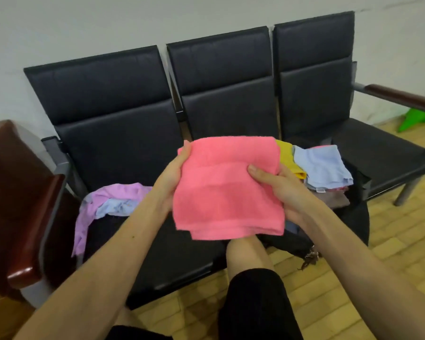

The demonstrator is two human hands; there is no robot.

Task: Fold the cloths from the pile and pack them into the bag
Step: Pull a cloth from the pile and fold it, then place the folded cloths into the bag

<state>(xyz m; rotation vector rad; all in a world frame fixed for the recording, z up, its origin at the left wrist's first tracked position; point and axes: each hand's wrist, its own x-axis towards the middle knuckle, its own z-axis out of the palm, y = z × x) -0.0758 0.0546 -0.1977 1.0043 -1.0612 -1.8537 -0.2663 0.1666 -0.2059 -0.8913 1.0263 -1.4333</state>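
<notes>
1. Pale wall (84, 25) and yellow block floor (390, 241) frame a black three-seat bench (123, 114) that fills the view from nine o'clock to three o'clock.
2. At nine o'clock a dark red-brown armrest (35, 229) caps the bench's left end.
3. At about eight o'clock, on the left seat, lies the loose pile: a lilac cloth (93, 202) draped over the seat edge, with a pale blue cloth (118, 207) crumpled on top of it.
4. Just left of centre, the left hand (172, 177) grips the left edge of the pink cloth (226, 187), fingers hidden behind the fabric.
5. Dead centre, the pink cloth is folded into a thick rectangle and held up above the seat, between the two hands.
6. Just right of centre, the right hand (280, 190) clamps the cloth's right edge, thumb on the front face.
7. At two o'clock, folded cloths sit stacked: a yellow cloth (286, 155) partly behind the pink one, a light blue cloth (324, 165) beside it.
8. Below that stack, at four o'clock, a black bag (353, 217) holds them.
9. Far at three o'clock a green object (412, 121) lies on the floor.
</notes>
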